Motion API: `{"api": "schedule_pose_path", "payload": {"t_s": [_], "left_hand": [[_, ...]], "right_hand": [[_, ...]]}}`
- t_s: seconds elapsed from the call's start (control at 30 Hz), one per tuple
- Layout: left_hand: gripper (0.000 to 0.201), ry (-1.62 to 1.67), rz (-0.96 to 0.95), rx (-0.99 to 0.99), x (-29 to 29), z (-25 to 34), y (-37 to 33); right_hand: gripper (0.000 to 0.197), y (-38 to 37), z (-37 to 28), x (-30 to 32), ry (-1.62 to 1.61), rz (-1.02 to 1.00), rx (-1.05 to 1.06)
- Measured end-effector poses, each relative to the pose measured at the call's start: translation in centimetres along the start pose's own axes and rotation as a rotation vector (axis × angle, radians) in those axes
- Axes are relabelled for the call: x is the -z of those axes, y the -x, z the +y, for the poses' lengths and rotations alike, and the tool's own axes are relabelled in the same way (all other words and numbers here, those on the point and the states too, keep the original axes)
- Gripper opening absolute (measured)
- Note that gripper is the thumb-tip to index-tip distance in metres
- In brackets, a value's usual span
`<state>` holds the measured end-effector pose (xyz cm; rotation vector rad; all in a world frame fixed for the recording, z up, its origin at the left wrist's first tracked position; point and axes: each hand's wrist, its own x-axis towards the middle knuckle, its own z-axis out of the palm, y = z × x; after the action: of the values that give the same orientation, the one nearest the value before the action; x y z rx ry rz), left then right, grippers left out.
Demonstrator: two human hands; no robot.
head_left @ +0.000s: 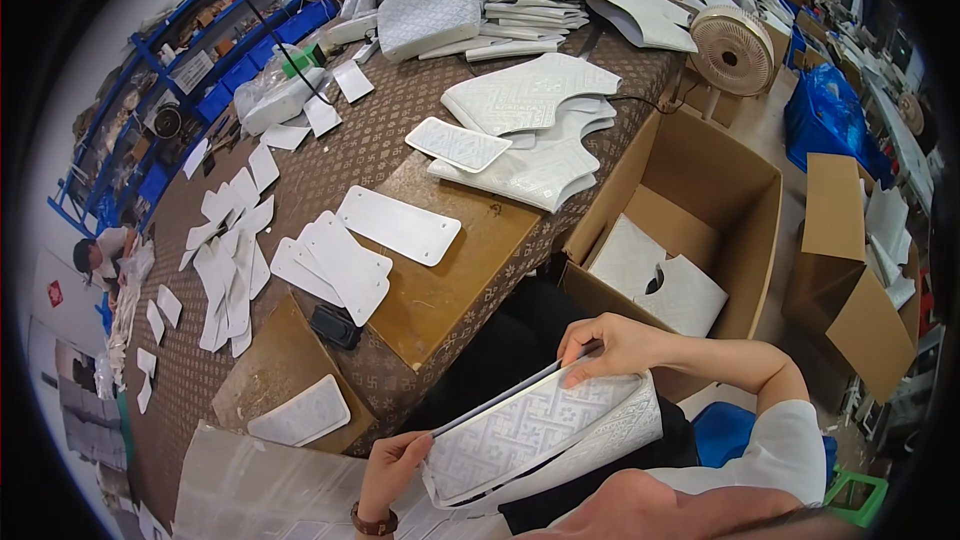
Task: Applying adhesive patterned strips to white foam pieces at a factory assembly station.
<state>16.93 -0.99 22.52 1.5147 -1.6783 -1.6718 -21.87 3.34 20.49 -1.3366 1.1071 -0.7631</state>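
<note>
White patterned panel [535, 430] sits over our lap, below the table edge, gripped at both ends. Our left hand [392, 468] pinches its lower corner, fingers closed; our right hand [610, 345] clamps its upper edge, fingers curled. Beyond, one brown table [450, 280] carries two flat rounded white plates [398, 225] nearest us. Two open cardboard boxes [700, 170] stand at right.
</note>
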Motion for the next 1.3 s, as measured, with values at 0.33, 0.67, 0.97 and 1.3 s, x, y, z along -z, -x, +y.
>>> {"api": "schedule_pose_path", "payload": {"t_s": [0.33,0.67,0.97,1.3], "left_hand": [[0.051,0.174,-0.294,-0.048,-0.8,1.2,-0.7],[0.062,0.175,-0.341,-0.130,-0.4,-0.3,-0.1],[0.075,0.299,-0.407,-0.071,-0.4,-0.1,-0.9],[0.061,0.229,-0.389,0.048,-0.1,-0.1,-0.3]], "right_hand": [[0.025,-0.1,-0.2,0.1,0.022,-0.019,-0.038],[0.023,-0.6,0.5,-0.1,0.022,-0.031,0.008],[0.019,-0.3,-1.9,-0.4,-0.067,0.051,-0.125],[0.020,-0.2,-1.9,-1.1,-0.043,0.077,-0.174]]}}
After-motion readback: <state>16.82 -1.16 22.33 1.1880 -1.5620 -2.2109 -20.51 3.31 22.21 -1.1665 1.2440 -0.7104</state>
